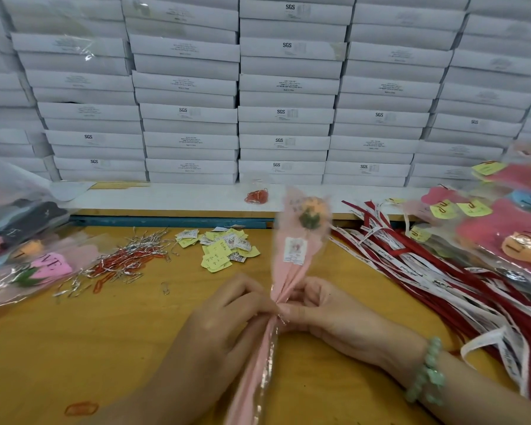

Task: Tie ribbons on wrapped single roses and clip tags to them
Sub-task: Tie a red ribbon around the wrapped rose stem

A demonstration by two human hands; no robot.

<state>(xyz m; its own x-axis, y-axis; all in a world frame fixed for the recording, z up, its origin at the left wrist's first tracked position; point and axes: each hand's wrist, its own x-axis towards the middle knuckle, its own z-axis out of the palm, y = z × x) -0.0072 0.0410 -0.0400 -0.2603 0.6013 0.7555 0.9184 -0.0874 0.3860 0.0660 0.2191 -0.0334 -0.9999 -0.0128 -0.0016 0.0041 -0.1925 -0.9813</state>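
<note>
both hands on one wrapped rose, mid-table
my left hand (227, 317) and right hand (325, 308) pinch the pink wrapped rose (298, 240) at its gathered neck, bloom end pointing away from me over the wooden table (105, 348). yellow tags (224, 246) and clip pile (126, 259) lie left, red and white ribbons (411, 265) right, stacked white boxes (285, 87) behind.

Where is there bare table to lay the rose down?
Bare table lies near left, between the clips and the left hand holding the rose. A smaller patch lies between the right hand and the ribbons. Crowded: the band of clips, tags and ribbons, wrapped roses at both ends.
</note>
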